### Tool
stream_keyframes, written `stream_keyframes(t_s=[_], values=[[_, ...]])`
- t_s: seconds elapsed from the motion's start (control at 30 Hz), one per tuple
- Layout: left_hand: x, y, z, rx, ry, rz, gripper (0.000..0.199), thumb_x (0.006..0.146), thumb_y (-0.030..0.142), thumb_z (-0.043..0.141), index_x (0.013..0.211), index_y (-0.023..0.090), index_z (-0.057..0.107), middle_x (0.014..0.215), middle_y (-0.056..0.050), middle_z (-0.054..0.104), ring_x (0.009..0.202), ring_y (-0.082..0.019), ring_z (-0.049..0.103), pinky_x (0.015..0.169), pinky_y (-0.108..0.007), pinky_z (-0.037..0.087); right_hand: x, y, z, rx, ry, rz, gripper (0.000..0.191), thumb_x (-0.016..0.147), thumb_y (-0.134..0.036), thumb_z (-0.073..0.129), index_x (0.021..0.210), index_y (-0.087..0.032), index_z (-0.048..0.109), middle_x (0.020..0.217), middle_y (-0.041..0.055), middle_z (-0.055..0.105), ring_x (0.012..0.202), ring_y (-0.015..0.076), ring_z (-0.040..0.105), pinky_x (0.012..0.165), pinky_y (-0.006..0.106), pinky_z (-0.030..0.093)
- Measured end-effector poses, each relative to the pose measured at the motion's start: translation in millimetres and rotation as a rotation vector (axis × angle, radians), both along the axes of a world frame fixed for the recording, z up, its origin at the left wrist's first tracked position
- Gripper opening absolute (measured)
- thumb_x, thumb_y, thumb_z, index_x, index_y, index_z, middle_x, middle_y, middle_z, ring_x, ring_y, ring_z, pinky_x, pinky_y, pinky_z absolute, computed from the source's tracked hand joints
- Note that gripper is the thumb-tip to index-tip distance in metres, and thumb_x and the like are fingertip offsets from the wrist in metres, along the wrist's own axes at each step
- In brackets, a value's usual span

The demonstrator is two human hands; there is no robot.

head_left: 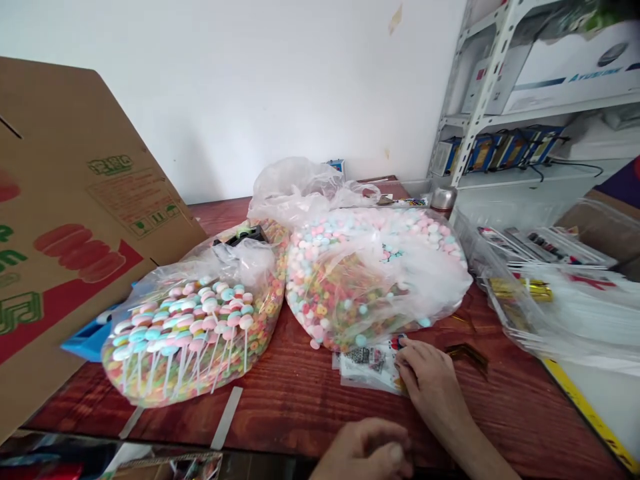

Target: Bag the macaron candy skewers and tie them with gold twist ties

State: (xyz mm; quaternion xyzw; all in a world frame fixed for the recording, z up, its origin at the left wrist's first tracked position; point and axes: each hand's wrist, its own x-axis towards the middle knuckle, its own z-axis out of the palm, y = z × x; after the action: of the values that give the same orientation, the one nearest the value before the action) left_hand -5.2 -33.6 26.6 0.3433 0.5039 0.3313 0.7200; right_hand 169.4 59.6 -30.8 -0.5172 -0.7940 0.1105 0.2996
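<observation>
My right hand [430,380] lies on the wooden table top [310,420], its fingers gripping the edge of a small pile of clear plastic packets with printed cards [370,365]. My left hand [365,452] is curled near the table's front edge, fingers closed, holding nothing visible. Behind them sit a clear bag of pastel lollipops on white sticks [190,333] and a larger clear bag of small round pastel candies [370,280]. The larger bag's lower edge is just beyond the packets.
A large printed cardboard box flap [75,200] leans in at the left, with a blue object [95,333] beneath it. Stacked clear bags with gold strips [550,293] lie at the right. A metal flask [444,200] and white metal shelving [480,87] stand behind.
</observation>
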Motion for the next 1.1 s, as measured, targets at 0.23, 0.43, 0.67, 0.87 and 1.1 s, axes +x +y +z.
stream_keyframes(t_s=[0.23, 0.43, 0.67, 0.87, 1.1], values=[[73, 56, -25.4, -0.145, -0.852, 0.309, 0.047, 0.076, 0.053, 0.071, 0.108, 0.019, 0.070, 0.118, -0.013, 0.068, 0.110, -0.024, 0.062, 0.097, -0.037, 0.044, 33, -8, 53.1, -0.207, 0.255, 0.112, 0.019, 0.093, -0.028, 0.046, 0.093, -0.027, 0.066, 0.105, 0.0043, 0.071, 0.094, 0.0226, 0.065, 0.080, 0.035, 0.053], [77, 77, -12.4, -0.107, -0.807, 0.588, 0.021, 0.079, 0.028, 0.074, 0.099, 0.020, 0.073, 0.108, -0.008, 0.073, 0.094, -0.019, 0.067, 0.084, -0.033, 0.051, 48, -12, 45.2, -0.464, 0.871, -0.019, 0.050, 0.081, -0.038, 0.072, 0.126, -0.029, 0.052, 0.132, 0.0121, 0.058, 0.110, 0.0263, 0.063, 0.093, 0.045, 0.052], [67, 71, -4.8, -0.079, -0.719, 0.645, 0.034, 0.072, 0.032, 0.080, 0.104, 0.022, 0.071, 0.099, -0.006, 0.075, 0.078, -0.018, 0.070, 0.074, -0.033, 0.055, 15, -15, 18.1, -0.679, 1.436, -0.058, 0.068, 0.068, -0.048, 0.082, 0.126, -0.026, 0.055, 0.116, 0.0115, 0.069, 0.103, 0.0289, 0.066, 0.094, 0.048, 0.048], [58, 65, -4.6, 0.046, -0.495, 0.679, 0.034, 0.064, 0.028, 0.085, 0.092, 0.017, 0.069, 0.085, -0.006, 0.074, 0.070, -0.018, 0.068, 0.065, -0.030, 0.053, 15, -15, 44.0, -0.676, 1.145, -0.033, 0.028, 0.079, -0.046, 0.072, 0.076, -0.019, 0.066, 0.074, 0.0002, 0.066, 0.070, 0.0170, 0.057, 0.068, 0.026, 0.047], [51, 61, -10.4, 0.173, -0.303, 0.768, 0.033, 0.059, 0.033, 0.088, 0.064, 0.016, 0.059, 0.056, 0.004, 0.057, 0.051, -0.008, 0.050, 0.051, -0.021, 0.042, 8, -26, 31.0, -0.548, 0.815, -0.057, 0.039, 0.088, -0.052, 0.058, 0.066, -0.020, 0.054, 0.063, -0.0032, 0.049, 0.061, 0.0141, 0.046, 0.057, 0.022, 0.040]])
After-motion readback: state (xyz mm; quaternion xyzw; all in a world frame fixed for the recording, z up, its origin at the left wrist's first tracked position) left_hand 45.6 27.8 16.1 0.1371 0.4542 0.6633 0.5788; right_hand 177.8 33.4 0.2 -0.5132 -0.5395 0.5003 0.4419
